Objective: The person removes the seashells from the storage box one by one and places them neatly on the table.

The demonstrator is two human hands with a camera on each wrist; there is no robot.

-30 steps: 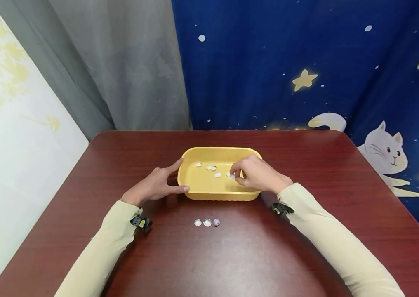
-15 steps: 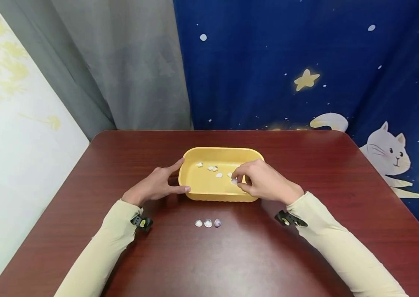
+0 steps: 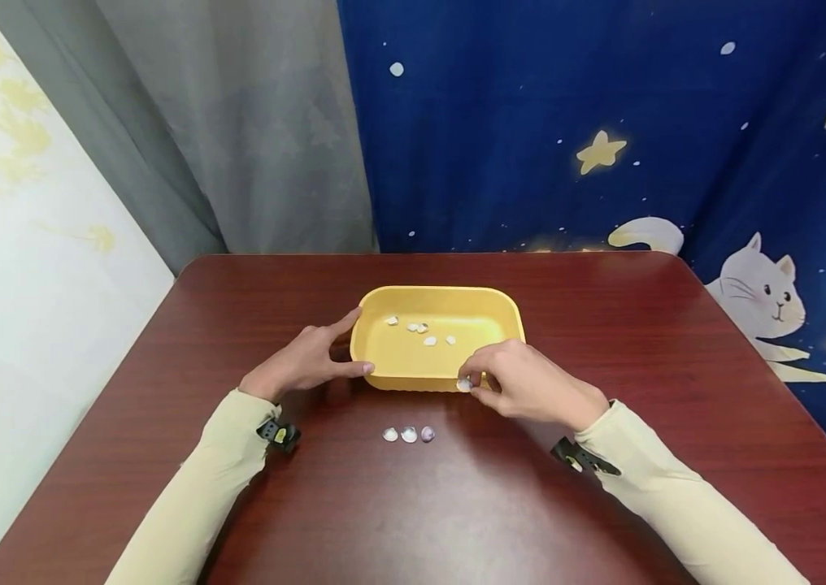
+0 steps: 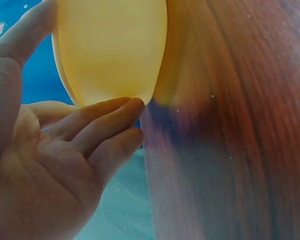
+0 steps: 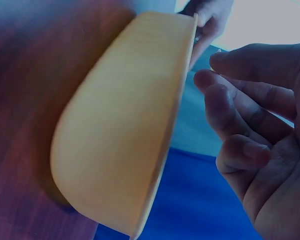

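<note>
A yellow plastic tub (image 3: 402,382) stands on the table, with several small pale shells (image 3: 430,341) scattered on its floor. My left hand (image 3: 302,361) spans the tub's left end, thumb at the near rim and the other fingers nearly straight against the wall, as the left wrist view also shows. Between thumb and fingertips, my right hand (image 3: 533,386) pinches a white seashell (image 3: 464,384) just over the tub's near rim. In the right wrist view only a sliver of that shell shows at the fingertips. In front of the tub lie three seashells (image 3: 409,435) in a row.
The dark red wooden table (image 3: 296,528) reaches back to a grey curtain (image 3: 267,162) and a blue curtain (image 3: 486,146) with stars and a cat. At the left is a white wall (image 3: 18,284) with yellow patterns.
My right hand has lifted a seashell from the tub floor and brought it toward me, over the near rim. The left hand stays at the tub's left end.
</note>
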